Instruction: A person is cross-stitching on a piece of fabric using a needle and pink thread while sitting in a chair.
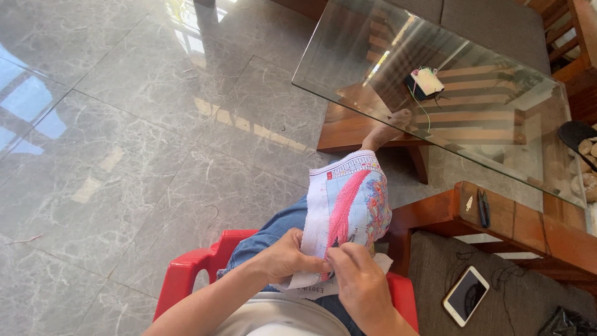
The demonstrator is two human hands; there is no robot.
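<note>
Cross-stitch cloth (348, 202), pink-patterned, pinched by left hand (287, 255); right hand (357, 280) seemingly closed on a needle.

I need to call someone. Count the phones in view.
1. A white-edged phone lies screen up on the grey cushion to the person's right, beside the red chair. Others may be hidden.

Floor: glossy grey marble tiles (124, 137), sunlit at 12 o'clock.
Furniture: glass-topped wooden table (348, 56) at 2 o'clock; red plastic chair (186, 274) at 6.
</note>
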